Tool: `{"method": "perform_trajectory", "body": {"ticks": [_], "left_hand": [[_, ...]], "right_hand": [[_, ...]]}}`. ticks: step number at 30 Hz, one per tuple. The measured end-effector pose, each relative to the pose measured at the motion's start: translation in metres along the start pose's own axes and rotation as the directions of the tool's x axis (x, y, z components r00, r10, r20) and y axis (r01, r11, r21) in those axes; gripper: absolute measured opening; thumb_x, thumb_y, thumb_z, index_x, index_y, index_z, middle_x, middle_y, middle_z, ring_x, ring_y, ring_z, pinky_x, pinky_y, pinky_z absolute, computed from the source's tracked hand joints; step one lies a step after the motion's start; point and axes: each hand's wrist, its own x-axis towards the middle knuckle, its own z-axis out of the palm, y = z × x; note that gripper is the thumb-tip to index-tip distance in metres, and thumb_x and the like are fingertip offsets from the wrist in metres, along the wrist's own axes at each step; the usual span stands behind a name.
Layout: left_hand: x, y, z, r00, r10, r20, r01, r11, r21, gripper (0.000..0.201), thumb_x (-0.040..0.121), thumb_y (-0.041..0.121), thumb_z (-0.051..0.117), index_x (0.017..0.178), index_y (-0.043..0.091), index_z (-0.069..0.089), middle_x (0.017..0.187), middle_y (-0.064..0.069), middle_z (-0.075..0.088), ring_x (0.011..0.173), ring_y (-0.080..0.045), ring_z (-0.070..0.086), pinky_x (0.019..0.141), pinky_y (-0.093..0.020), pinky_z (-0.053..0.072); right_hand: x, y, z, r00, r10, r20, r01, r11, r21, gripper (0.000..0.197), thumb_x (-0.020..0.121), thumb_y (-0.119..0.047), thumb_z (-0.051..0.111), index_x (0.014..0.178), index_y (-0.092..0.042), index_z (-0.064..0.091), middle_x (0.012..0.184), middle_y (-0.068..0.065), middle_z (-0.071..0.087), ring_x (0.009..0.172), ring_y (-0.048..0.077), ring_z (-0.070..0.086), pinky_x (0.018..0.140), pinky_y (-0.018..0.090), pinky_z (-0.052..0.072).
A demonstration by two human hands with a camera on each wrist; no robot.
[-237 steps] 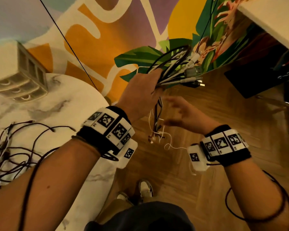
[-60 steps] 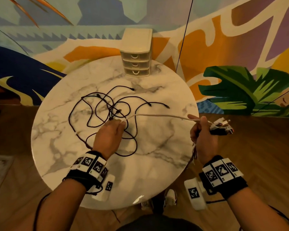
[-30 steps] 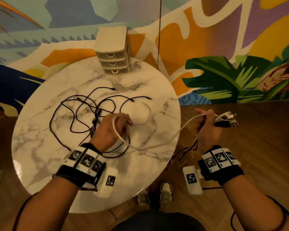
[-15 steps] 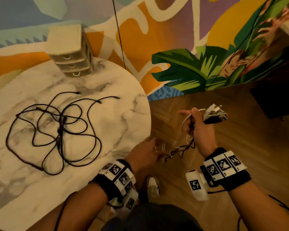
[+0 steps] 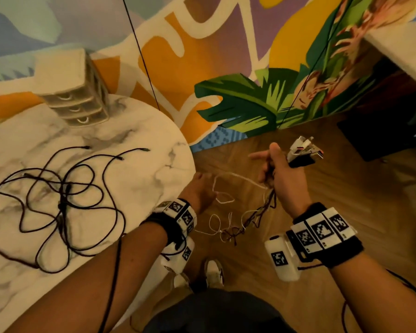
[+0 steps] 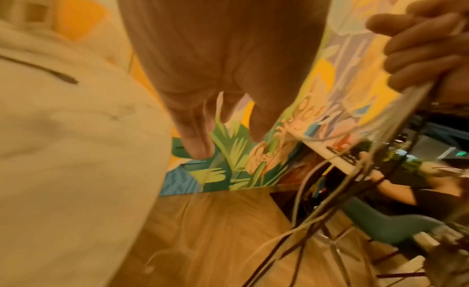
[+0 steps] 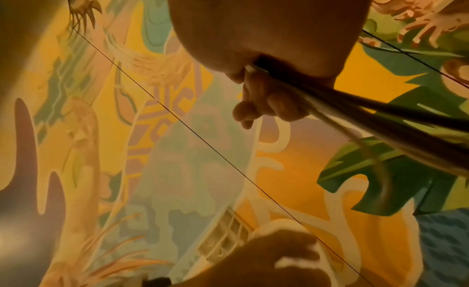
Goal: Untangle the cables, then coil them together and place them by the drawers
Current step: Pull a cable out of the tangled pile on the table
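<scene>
My right hand (image 5: 277, 168) grips a bundle of cables (image 5: 255, 216) out beyond the table edge. Their plugs (image 5: 303, 152) stick up past the thumb and the loose ends hang toward the floor. In the right wrist view the fingers (image 7: 264, 102) curl round the bundle (image 7: 380, 118). My left hand (image 5: 204, 188) reaches toward a white cable loop (image 5: 222, 188) that trails from the bundle. In the left wrist view its fingers (image 6: 198, 130) hang straight and hold nothing. A tangle of black cables (image 5: 58, 200) lies on the marble table (image 5: 168, 150). The cream drawers (image 5: 75, 92) stand at the table's far edge.
Wooden floor (image 5: 346, 212) lies beneath both hands, with my shoes (image 5: 214, 272) below. A dark object (image 5: 382, 135) sits on the floor at right under a white tabletop (image 5: 406, 51). A thin black cord (image 5: 142, 56) runs down the painted wall behind the table.
My left hand has let go of the white cable it drew off the table and now reaches toward its hanging loop. The view has swung right; the right hand keeps the bundle.
</scene>
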Motion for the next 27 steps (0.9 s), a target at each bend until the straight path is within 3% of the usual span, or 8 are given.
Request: {"method": "perform_trajectory", "body": {"ticks": [3,6,11,13,16,21,24,27], "left_hand": [[-0.015,0.030,-0.014,0.946,0.307,-0.106,-0.323,0.917,-0.234,0.061,0.081,0.038,0.066,0.135,0.026,0.040,0.141,-0.002,0.038,0.121,-0.020,0.048,0.101,-0.036,0.042],[-0.034,0.083,-0.034,0.883,0.463,-0.074,-0.459,0.820,-0.343,0.045,0.088,0.014,0.062,0.130,0.014,0.047,0.123,0.005,0.051,0.100,0.007,0.050,0.089,-0.010,0.042],[-0.037,0.117,-0.052,0.908,0.393,-0.146,-0.364,0.569,-0.738,0.016,0.095,0.013,0.041,0.100,0.010,0.056,0.101,-0.023,0.056,0.085,-0.031,0.055,0.079,-0.044,0.047],[-0.034,0.113,-0.060,0.924,0.358,-0.135,-0.319,0.529,-0.786,0.022,0.094,0.021,0.040,0.080,0.017,0.055,0.079,-0.014,0.056,0.072,-0.028,0.054,0.069,-0.040,0.047],[-0.037,0.118,-0.082,0.943,0.284,-0.172,-0.300,0.509,-0.807,0.042,0.097,0.016,0.044,0.055,0.016,0.038,0.045,0.002,0.038,0.037,-0.012,0.031,0.040,-0.023,0.028],[-0.052,0.127,-0.115,0.816,0.480,-0.321,-0.501,0.865,0.018,0.036,0.094,0.023,0.051,0.059,0.017,0.048,0.050,0.008,0.037,0.044,-0.008,0.031,0.048,-0.022,0.023],[-0.071,0.135,-0.144,0.729,0.600,-0.329,-0.403,0.765,0.501,0.022,0.093,0.032,0.046,0.073,0.023,0.045,0.055,0.014,0.031,0.046,-0.005,0.030,0.047,-0.018,0.017],[-0.083,0.137,-0.163,0.617,0.691,-0.376,-0.370,0.677,0.636,0.024,0.090,0.036,0.044,0.072,0.023,0.037,0.050,0.014,0.019,0.043,-0.004,0.017,0.046,-0.021,0.010]], "right_hand": [[0.000,-0.007,0.003,0.992,-0.123,0.029,0.126,0.985,-0.115,0.041,0.101,-0.031,0.032,0.098,-0.014,0.069,0.084,-0.008,0.064,0.071,-0.007,0.058,0.067,0.009,0.044],[0.004,-0.017,0.008,0.982,-0.155,0.107,0.170,0.976,-0.139,0.031,0.100,-0.027,0.039,0.102,-0.013,0.067,0.101,-0.007,0.063,0.096,0.002,0.058,0.091,0.028,0.048],[0.012,-0.039,-0.002,0.932,-0.152,0.328,0.116,0.985,0.126,0.031,0.097,-0.035,0.040,0.116,-0.020,0.060,0.103,-0.001,0.062,0.080,-0.002,0.063,0.067,0.018,0.052],[0.012,-0.029,-0.006,0.870,-0.143,0.472,0.068,0.983,0.173,0.027,0.096,-0.029,0.045,0.120,-0.019,0.053,0.105,0.000,0.060,0.084,0.002,0.065,0.070,0.019,0.052],[0.002,0.019,0.010,0.798,-0.021,0.602,0.072,0.996,-0.060,0.012,0.089,-0.013,0.061,0.079,-0.008,0.059,0.069,-0.003,0.057,0.060,0.013,0.055,0.061,0.022,0.047],[0.012,0.105,0.036,0.937,0.233,0.259,-0.178,0.960,-0.216,0.048,0.092,-0.028,0.057,0.050,-0.021,0.036,0.042,-0.011,0.033,0.037,0.007,0.029,0.045,0.024,0.027],[0.022,0.153,0.029,0.907,0.405,0.115,-0.313,0.832,-0.458,0.048,0.095,-0.034,0.051,0.051,-0.017,0.039,0.047,-0.002,0.040,0.045,0.013,0.039,0.047,0.025,0.032],[0.037,0.195,0.027,0.803,0.597,0.005,-0.518,0.701,-0.491,0.043,0.092,-0.041,0.053,0.072,-0.004,0.057,0.079,0.017,0.067,0.072,0.030,0.062,0.068,0.038,0.054]]}}
